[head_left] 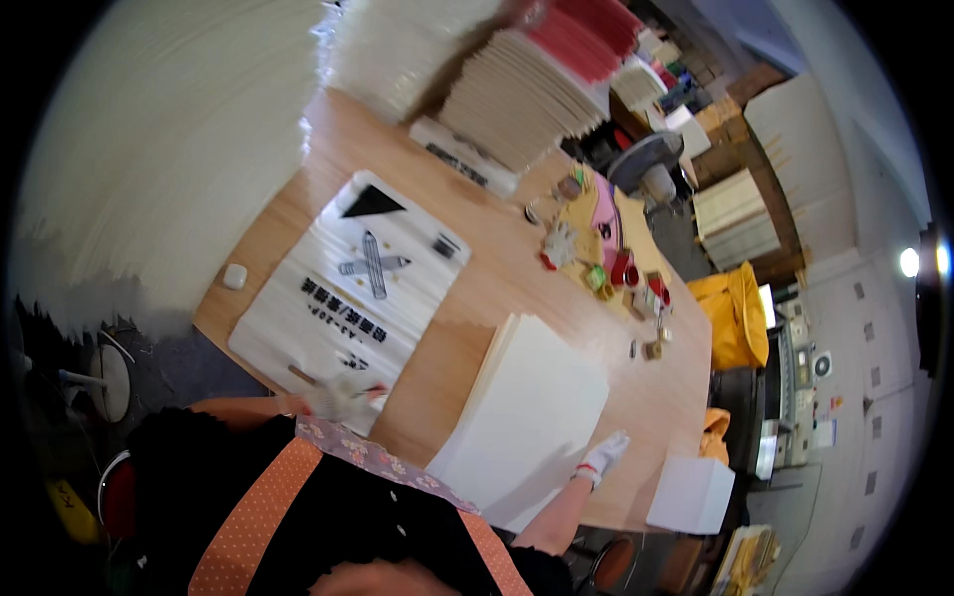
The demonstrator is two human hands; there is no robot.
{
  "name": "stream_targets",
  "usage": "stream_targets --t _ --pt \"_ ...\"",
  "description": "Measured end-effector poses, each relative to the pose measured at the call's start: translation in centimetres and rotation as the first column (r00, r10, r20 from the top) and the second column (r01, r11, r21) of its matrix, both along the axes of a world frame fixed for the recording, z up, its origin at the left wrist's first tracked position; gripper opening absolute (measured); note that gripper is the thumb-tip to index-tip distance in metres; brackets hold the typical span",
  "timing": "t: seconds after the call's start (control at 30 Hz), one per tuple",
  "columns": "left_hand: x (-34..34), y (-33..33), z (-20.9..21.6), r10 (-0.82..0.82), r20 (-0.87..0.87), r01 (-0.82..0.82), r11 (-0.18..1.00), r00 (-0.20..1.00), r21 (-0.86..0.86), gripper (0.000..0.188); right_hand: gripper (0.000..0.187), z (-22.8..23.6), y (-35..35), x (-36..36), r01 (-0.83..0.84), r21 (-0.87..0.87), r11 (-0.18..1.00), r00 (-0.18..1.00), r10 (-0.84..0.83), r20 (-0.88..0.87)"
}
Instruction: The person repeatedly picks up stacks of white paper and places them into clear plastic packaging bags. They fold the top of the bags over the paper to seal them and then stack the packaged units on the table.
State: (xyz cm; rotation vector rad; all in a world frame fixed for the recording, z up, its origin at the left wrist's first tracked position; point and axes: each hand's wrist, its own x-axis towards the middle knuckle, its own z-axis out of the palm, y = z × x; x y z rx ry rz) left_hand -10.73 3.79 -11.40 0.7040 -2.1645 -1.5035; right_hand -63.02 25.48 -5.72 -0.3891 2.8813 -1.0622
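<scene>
My left hand (343, 399), in a whitish glove, is smeared by motion over the near end of a white plastic package (417, 283) printed with crossed pencils and dark lettering. A thin brown stick (301, 374) juts out from this hand, and its fingers look closed around it. To the right, a thick stack of white sheets (542, 397) lies on the table. My right hand (603, 455), in a white glove with a red cuff edge, is beside the stack's right edge with fingers stretched out and nothing visible in them.
A small white block (235, 276) lies at the wooden table's (477, 298) left edge. Across the table stand a tall stack of boards (522, 99) and a cluster of small jars (624, 270). A white box (693, 494) sits at the right corner, near a yellow bag (735, 313).
</scene>
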Motion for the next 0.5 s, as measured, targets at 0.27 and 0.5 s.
stream_targets --t 0.27,0.5 --pt "25.3 5.9 -2.6 0.396 0.772 -0.390 0.897 0.497 -0.209 0.023 0.032 -0.6 -10.1 27.9 -0.444 -0.689 0.572 0.753 0.655 0.058" --pt "32.9 7.1 -6.5 -0.017 0.976 -0.229 0.971 0.217 0.068 0.026 0.052 -7.0 -11.5 41.9 -0.811 0.055 0.582 0.580 0.813 -0.050"
